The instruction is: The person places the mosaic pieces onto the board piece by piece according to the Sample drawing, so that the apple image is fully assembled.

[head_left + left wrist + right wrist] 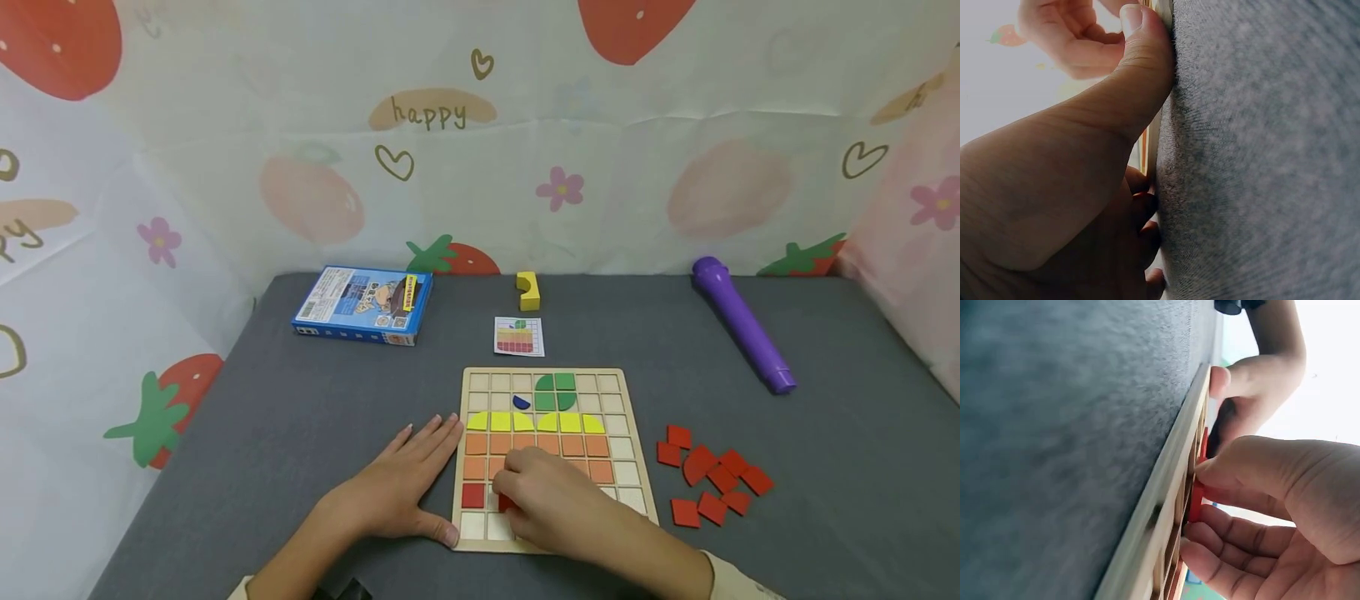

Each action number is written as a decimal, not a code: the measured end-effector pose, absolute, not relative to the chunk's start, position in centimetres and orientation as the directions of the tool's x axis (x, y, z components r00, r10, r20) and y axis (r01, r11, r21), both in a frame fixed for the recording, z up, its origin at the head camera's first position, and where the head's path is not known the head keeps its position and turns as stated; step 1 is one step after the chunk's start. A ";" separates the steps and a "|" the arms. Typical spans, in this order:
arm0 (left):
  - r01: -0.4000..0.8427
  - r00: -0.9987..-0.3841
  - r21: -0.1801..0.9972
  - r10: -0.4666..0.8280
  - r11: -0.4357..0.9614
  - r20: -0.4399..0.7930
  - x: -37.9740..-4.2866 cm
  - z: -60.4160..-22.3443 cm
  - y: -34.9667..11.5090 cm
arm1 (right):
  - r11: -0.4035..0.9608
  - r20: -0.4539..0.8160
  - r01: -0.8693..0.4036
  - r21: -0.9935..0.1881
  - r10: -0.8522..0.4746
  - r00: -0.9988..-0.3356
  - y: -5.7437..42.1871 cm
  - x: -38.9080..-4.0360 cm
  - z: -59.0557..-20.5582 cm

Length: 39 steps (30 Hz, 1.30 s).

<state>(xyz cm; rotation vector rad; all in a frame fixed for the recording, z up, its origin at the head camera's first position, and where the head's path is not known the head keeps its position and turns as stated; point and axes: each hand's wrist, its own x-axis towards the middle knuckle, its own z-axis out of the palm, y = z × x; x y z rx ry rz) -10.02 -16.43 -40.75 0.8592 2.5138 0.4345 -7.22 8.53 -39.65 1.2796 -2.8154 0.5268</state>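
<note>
A wooden grid board (487, 546) lies on the table with colored tiles in its cells. My right hand (558, 504) is over the lower part of the board and pinches a red square tile (1196, 500) between thumb and fingers. Seen in the right wrist view, that tile stands at the grid's surface; whether it is fully seated cannot be told. Left of it, another red tile (472, 496) fills a cell. My left hand (401, 487) lies flat with fingers extended, its thumb and fingertips touching the board's left edge. The right hand hides several cells.
Loose red tiles (723, 478) are scattered right of the board. Behind it lie a pattern card (518, 337) and a yellow notched block (528, 292). A blue box (363, 304) sits at the back left, a purple microphone-shaped stick (742, 325) at the back right.
</note>
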 end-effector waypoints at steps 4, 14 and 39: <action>0.502 -0.707 0.432 0.643 0.750 -0.295 -10.0 -40.7 -16.5 | 0.597 0.147 -0.754 -0.273 -0.749 -0.646 7.5 -7.3 -39.6; 0.491 -0.712 0.440 0.637 0.752 -0.294 -10.0 -40.6 -16.7 | 0.579 0.146 -0.740 -0.342 -0.745 -0.651 7.2 -7.8 -39.6; 0.493 -0.704 0.431 0.638 0.756 -0.313 -10.1 -40.9 -16.5 | 0.571 0.140 -0.658 -0.491 -0.694 -0.707 15.3 -8.0 -37.9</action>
